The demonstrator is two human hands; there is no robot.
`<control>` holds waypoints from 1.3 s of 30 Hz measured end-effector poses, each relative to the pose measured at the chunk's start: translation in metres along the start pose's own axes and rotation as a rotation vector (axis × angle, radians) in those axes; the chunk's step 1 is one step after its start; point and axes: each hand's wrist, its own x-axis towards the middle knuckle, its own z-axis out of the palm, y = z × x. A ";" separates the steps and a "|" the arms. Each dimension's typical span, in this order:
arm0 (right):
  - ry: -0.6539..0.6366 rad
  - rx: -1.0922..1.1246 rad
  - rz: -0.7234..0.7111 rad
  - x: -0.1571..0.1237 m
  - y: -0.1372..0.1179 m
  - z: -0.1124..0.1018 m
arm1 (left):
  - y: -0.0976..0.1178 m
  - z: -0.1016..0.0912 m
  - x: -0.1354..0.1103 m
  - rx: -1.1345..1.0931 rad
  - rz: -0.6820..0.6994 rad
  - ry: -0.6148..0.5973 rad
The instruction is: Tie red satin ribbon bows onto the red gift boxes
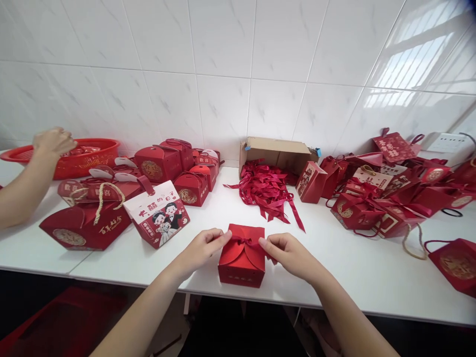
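Observation:
A red gift box (pixel 241 275) with curved petal flaps stands upright near the table's front edge, directly before me. Across its top runs a dark red ribbon (pixel 245 242), crossed or knotted at the middle. My left hand (pixel 203 250) pinches one end of the ribbon at the box's upper left. At the upper right, my right hand (pixel 288 253) is closed on the other ribbon end, part of which hangs below the fingers. Behind the box lies a heap of loose red ribbons (pixel 264 191), spilling from an open cardboard box (pixel 280 145).
Several red gift boxes (pixel 158 163) and a box with a cartoon couple (pixel 159 218) stand at left. Another person's hand (pixel 54 141) is over a red plastic basket (pixel 92 146). Finished-looking boxes with bows (pixel 357 210) crowd the right, near a white power strip (pixel 442 142).

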 end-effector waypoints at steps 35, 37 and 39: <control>0.246 -0.026 -0.173 0.004 -0.018 0.004 | 0.036 0.039 0.002 0.679 0.676 0.591; 0.219 -0.028 -0.212 0.012 -0.017 0.011 | 0.037 0.036 0.000 0.620 0.670 0.521; 0.288 -0.021 -0.258 0.018 -0.015 0.018 | 0.033 0.029 -0.001 0.515 0.646 0.417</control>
